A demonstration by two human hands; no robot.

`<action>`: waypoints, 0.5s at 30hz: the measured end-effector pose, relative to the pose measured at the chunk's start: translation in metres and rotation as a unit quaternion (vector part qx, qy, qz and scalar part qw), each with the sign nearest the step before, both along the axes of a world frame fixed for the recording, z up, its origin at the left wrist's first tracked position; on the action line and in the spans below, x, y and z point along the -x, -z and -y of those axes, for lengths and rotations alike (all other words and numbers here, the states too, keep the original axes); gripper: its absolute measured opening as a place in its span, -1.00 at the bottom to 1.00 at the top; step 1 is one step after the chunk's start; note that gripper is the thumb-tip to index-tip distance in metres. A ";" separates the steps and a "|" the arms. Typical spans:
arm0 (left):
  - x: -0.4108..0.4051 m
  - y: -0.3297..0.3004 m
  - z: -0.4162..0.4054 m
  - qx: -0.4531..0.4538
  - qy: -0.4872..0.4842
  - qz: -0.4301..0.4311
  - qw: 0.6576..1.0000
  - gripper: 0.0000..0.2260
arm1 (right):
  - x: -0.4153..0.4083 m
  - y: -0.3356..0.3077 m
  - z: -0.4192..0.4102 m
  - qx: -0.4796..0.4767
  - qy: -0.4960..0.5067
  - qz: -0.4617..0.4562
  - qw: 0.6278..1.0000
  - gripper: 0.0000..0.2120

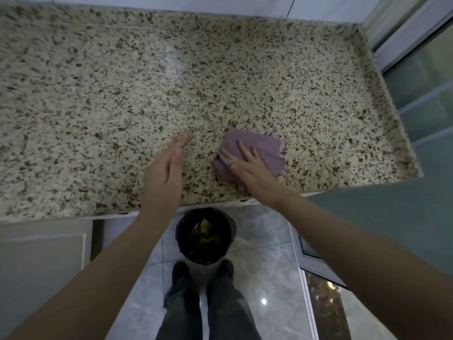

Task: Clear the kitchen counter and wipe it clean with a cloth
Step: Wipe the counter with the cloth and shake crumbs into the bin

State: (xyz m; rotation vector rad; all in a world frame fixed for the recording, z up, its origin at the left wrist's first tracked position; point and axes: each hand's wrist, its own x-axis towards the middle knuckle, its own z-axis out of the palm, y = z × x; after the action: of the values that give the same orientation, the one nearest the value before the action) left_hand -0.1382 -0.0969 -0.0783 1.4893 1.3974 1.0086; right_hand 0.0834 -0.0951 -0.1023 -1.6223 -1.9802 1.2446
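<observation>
Right hand (pixel 247 165) lies flat and open on the purple cloth (pixel 259 150), fingers spread, pressing it down on the speckled stone surface (pixel 122 94) in the lower right part of the frame, near the front edge. It is not gripping the cloth, only holding it under the palm. Left hand (pixel 166 168) is open too, fingers straight and together, standing on its edge just left of the cloth and holding nothing; whether it touches the stone I cannot tell.

No objects remain on the surface, so I judge the clearing is done and the wiping is in hand. The cloth looks soft, thin and light, a little crumpled at the edges. It will fold and bunch easily, so a flat palm on its middle should guide it better than a pinch at a corner. Below the edge, a black bin (pixel 204 235) stands on the floor.
</observation>
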 end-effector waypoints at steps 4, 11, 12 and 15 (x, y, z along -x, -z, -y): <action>0.006 -0.005 -0.001 -0.015 0.007 0.006 1.000 -0.64 | -0.001 -0.012 -0.004 -0.025 -0.006 0.023 0.999 -0.57; 0.024 -0.002 -0.004 -0.014 -0.014 0.014 1.000 -0.63 | 0.014 0.013 -0.015 -0.102 0.020 0.192 0.976 -0.41; 0.026 0.000 -0.005 -0.014 -0.013 0.015 1.000 -0.64 | 0.019 0.021 -0.011 -0.133 0.002 0.252 0.958 -0.38; 0.031 0.005 -0.004 -0.015 -0.014 0.016 1.000 -0.64 | 0.030 0.032 -0.004 -0.206 0.004 0.344 0.916 -0.33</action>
State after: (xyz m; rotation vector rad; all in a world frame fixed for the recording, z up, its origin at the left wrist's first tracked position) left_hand -0.1691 -0.0927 -0.0837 1.4727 1.3889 1.0709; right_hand 0.0539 -0.0907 -0.1340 -1.9833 -2.3878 0.1859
